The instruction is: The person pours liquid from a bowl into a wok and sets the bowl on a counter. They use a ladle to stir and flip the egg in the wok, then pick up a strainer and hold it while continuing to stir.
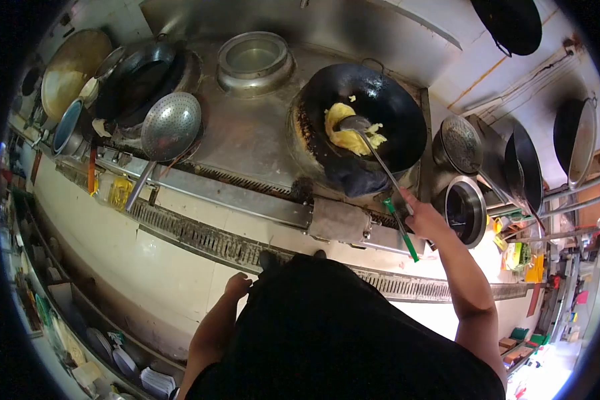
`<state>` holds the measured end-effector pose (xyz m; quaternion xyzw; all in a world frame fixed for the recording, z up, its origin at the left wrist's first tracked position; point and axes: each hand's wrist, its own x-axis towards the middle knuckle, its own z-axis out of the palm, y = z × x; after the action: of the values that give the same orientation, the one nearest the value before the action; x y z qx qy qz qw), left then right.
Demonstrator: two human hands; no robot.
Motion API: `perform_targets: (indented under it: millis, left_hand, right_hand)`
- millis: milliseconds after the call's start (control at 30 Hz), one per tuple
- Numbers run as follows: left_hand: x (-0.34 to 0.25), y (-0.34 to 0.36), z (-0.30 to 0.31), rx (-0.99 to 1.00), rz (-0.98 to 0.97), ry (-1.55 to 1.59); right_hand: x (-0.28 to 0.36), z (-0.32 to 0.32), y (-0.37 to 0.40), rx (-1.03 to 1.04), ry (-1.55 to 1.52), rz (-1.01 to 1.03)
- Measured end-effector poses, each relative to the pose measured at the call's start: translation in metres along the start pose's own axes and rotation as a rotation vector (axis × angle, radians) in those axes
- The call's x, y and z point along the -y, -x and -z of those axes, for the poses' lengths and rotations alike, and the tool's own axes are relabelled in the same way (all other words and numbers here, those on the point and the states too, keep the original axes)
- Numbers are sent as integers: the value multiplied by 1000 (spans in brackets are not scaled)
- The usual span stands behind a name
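My right hand (427, 219) is closed round the long handle of a metal wok ladle (379, 155). The ladle's bowl rests in yellow cooked egg (349, 138), inside a black wok (403, 110) on the right side of the steel range. A small scrap of egg lies apart, farther up the wok's inner wall. A dark cloth (359, 179) covers the wok's near rim. My left hand (239, 285) hangs low beside my dark clothing, fingers curled in, with nothing visible in it. A green-handled tool (403, 230) leans at the range edge just left of my right hand.
A perforated skimmer (171, 127) lies by a second dark wok (137, 83) at left. Between the woks, farther back, is a round metal pot (255, 59). A steel pot (465, 212) and a strainer (461, 144) stand at right. A floor grate (200, 237) runs below the range.
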<state>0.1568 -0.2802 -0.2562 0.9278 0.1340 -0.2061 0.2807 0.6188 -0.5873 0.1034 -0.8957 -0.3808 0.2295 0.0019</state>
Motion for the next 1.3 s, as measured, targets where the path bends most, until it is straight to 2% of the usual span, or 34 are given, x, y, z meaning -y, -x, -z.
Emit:
perform_targets:
  millis: [67, 100, 167, 200, 267, 300, 367, 400, 467, 500, 567, 600, 667, 700, 767, 800, 867, 967, 1033, 1100, 1167, 1200, 1267, 1300]
  left_hand:
    - [-8, 0, 6, -28, 390, 323]
    - [-6, -2, 2, -29, 386, 323]
    - [-1, -2, -4, -4, 563, 508]
    - [8, -5, -11, -13, 566, 511]
    - [26, -7, -28, -53, 262, 200]
    - [15, -3, -15, -48, 260, 198]
    - [-18, -2, 29, 26, 542, 385]
    - [-13, -5, 24, 26, 538, 385]
    - [9, -9, 0, 7, 399, 245]
    - [14, -12, -6, 4, 406, 249]
    - [17, -15, -14, -78, 488, 660]
    - [6, -11, -3, -69, 486, 658]
    - [-23, -5, 35, 57, 559, 422]
    - [-11, -9, 22, 58, 556, 418]
    - [28, -17, -25, 32, 315, 211]
    - [7, -16, 0, 32, 404, 303]
    - [-11, -13, 31, 36, 441, 348]
    - [-5, -19, 27, 15, 429, 382]
    - [-6, -20, 37, 37, 548, 473]
    - [-1, -27, 35, 3, 562, 459]
    - [15, -38, 26, 244, 18, -302]
    - [30, -41, 5, 246, 17, -305]
    - [57, -43, -39, -50, 441, 607]
    - [54, -42, -36, -50, 439, 605]
  right_hand:
    - [-1, 12, 2, 30, 34, -88]
    - [1, 14, 0, 27, 35, -91]
    - [6, 18, -5, 121, -245, -212]
    - [11, 25, -2, 118, -242, -203]
    - [19, 38, 14, 218, -266, -201]
    - [15, 33, 12, 219, -269, -206]
    - [2, 21, 6, 106, -98, -148]
    - [5, 23, 7, 103, -97, -151]
    - [21, 33, 8, 183, -288, -229]
    - [27, 39, 14, 186, -284, -222]
    - [35, 46, 29, 211, -131, -127]
    - [31, 42, 29, 215, -134, -135]
    - [16, 28, 19, 116, -42, -140]
    - [11, 20, 12, 113, -45, -143]
    - [4, 7, 2, 41, -66, -126]
    - [6, 9, 4, 42, -68, -125]
    - [12, 18, 22, 91, -225, -97]
    - [17, 27, 45, 35, -183, -126]
    - [13, 21, 61, -33, -235, -104]
    - [12, 29, 69, -107, -285, -72]
    - [19, 53, 87, 45, -590, -286]
    - [21, 61, 90, 75, -587, -329]
    - [22, 66, 90, 122, -579, -345]
    - [22, 68, 90, 173, -567, -357]
